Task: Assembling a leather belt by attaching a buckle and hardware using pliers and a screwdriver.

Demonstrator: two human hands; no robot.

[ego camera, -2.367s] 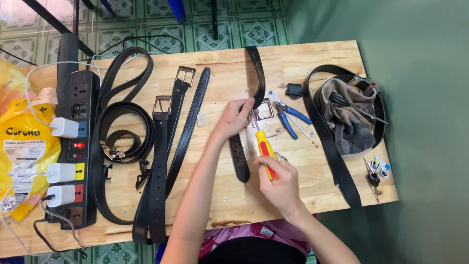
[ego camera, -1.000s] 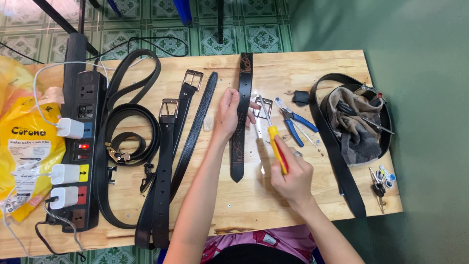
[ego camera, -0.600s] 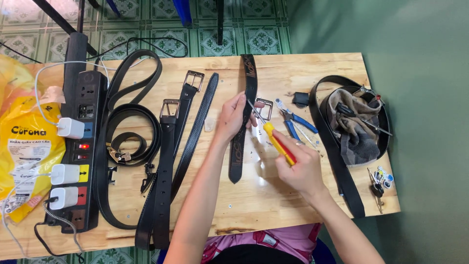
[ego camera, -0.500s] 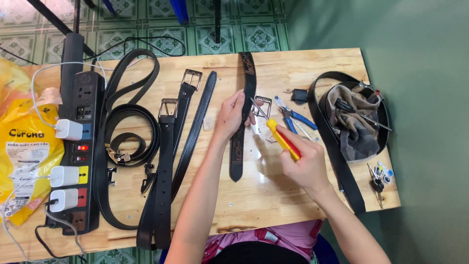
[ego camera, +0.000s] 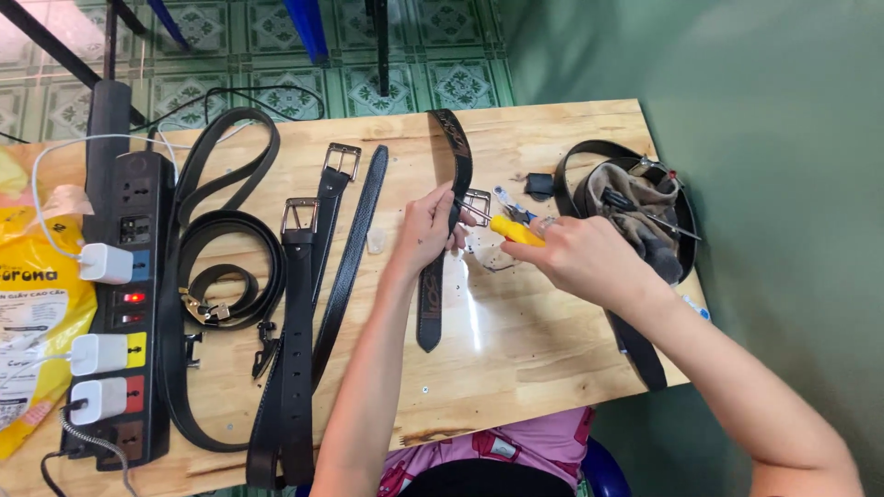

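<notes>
My left hand (ego camera: 431, 227) pinches a dark embossed belt (ego camera: 431, 304) that lies lengthwise on the wooden table (ego camera: 516, 340). My right hand (ego camera: 582, 260) grips a yellow-handled screwdriver (ego camera: 514, 230), its metal tip pointing left at the belt by my left fingers. A loose silver buckle (ego camera: 478, 202) lies just behind the tip. Blue-handled pliers (ego camera: 509, 204) rest beside the buckle, partly hidden by the screwdriver.
Several black belts (ego camera: 296, 313) lie to the left, two with silver buckles. A black power strip (ego camera: 124, 304) with white chargers runs along the left edge, next to a yellow bag (ego camera: 32, 313). At right, a belt loops around a grey cloth pouch (ego camera: 635, 216).
My right hand has turned the screwdriver from pointing down along the table to pointing left, bringing its tip up to the belt at my left hand. The view has shifted slightly.
</notes>
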